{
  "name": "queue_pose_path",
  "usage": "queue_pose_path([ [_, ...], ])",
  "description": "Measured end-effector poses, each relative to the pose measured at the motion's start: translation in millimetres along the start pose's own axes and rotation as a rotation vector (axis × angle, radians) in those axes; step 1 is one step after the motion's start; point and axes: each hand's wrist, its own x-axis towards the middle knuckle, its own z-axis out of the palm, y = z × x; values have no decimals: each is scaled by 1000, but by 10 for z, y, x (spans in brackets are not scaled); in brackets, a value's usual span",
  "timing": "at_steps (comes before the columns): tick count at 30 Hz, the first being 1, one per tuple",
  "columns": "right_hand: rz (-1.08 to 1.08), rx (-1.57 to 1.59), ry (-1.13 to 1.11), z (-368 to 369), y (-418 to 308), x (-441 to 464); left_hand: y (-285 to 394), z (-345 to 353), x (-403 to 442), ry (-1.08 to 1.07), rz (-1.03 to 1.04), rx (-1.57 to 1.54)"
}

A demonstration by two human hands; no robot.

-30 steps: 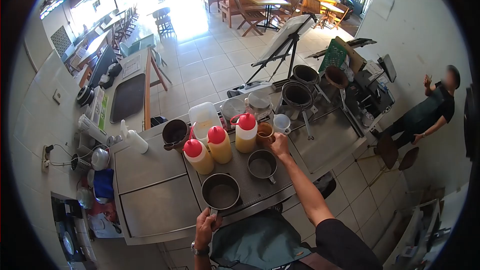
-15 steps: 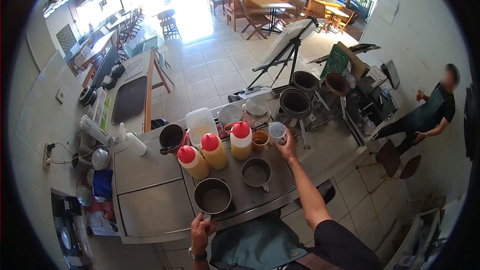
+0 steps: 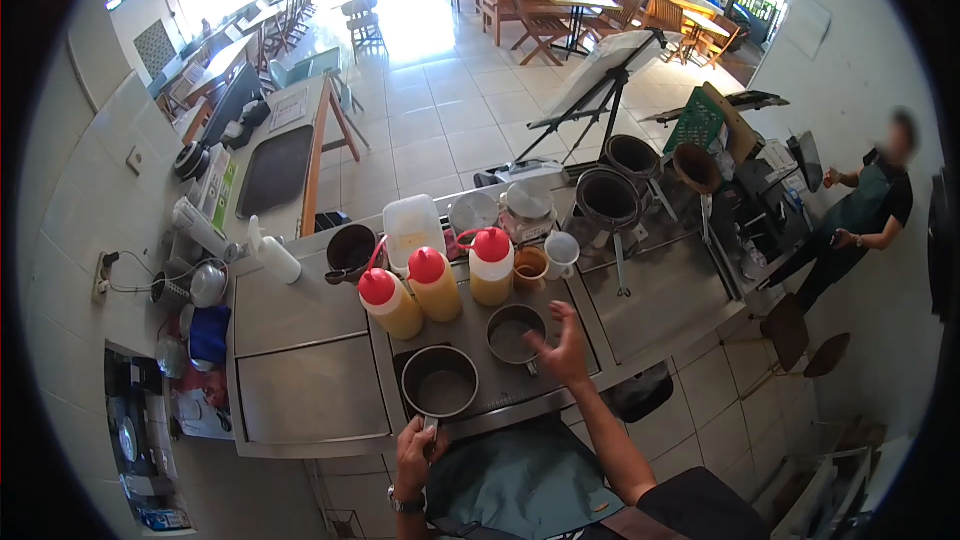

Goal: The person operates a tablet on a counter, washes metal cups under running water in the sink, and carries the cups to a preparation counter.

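My left hand (image 3: pixel 414 456) is closed round the handle of a large metal pot (image 3: pixel 440 381) at the counter's front edge. My right hand (image 3: pixel 563 348) has its fingers apart, beside a smaller metal pot (image 3: pixel 516 333); nothing is seen in it. Behind the pots stand squeeze bottles with red caps, one on the left (image 3: pixel 390 304), one in the middle (image 3: pixel 434 284) and one on the right (image 3: pixel 491 267). A brown cup (image 3: pixel 530 266) and a clear plastic measuring cup (image 3: pixel 561 253) stand right of the bottles.
The steel counter (image 3: pixel 310 392) also holds a dark pot (image 3: pixel 351 251), a white tub (image 3: pixel 413 226), a white spray bottle (image 3: pixel 275 255) and deep dark pans (image 3: pixel 608 198) with long handles. Another person (image 3: pixel 856 210) stands at the far right, near a brown chair (image 3: pixel 785 330).
My right hand went from the brown cup to the clear cup, then let go and moved back towards the smaller pot. My left hand keeps its hold. The camera view has shifted.
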Motion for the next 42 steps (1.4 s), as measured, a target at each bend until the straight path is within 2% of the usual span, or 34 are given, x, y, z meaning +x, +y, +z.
queue_pose_path([
  [1, 11, -4, -2, 40, -183, -90, 18, 8, 8, -17, -24, 34],
  [3, -201, -368, -106, 127, -427, -160, 74, 67, 39, -26, -50, 32],
  [6, -63, -339, -199, 186, -367, -176, 32, 71, 84, -105, -57, -28],
  [9, 5, -347, -117, 39, -288, -230, -29, 90, 154, -204, -51, -66],
  [17, -9, -372, -44, -477, -26, -207, -181, 367, 391, -374, -104, -61],
  [23, 2, -262, -95, -429, -28, -105, -628, 501, 630, -321, -114, -61],
  [26, -36, -204, -22, -432, -11, -166, -810, 537, 713, -271, -166, -99],
  [32, -14, -75, 41, -484, 212, -550, -933, 653, 796, -214, -133, -68],
  [34, 165, 26, -41, -486, 227, -603, -940, 709, 843, -130, -134, 12],
  [35, 167, 23, -27, -476, 211, -620, -947, 720, 862, -144, -134, 15],
  [37, 251, 232, 40, -450, 172, -638, -954, 746, 912, -97, -149, 76],
  [42, 167, 76, 183, -159, 421, -798, -975, 858, 943, -51, -93, 135],
])
